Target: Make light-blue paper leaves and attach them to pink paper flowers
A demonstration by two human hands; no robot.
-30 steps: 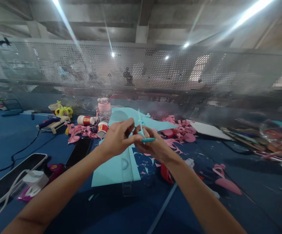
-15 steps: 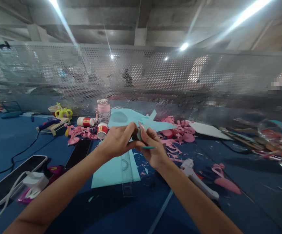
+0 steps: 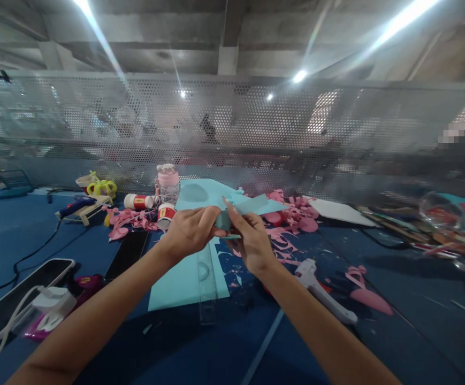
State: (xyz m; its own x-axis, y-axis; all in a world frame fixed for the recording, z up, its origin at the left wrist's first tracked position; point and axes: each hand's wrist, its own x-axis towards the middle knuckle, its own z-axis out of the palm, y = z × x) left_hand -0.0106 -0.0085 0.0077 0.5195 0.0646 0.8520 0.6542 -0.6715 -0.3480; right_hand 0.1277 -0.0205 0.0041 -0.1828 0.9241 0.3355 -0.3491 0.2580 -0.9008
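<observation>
Teal paper strip is pinched between the left hand and right hand, mid-fold; the next crease probably wants firm fingertip pressure

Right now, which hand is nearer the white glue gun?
Right. The right hand sits just above and left of the white glue gun; the left hand is farther left, beyond the right hand.

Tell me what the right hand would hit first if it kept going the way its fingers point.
Probably the left hand: the right hand points up-left at it, both pinching the light blue paper strip.
</observation>
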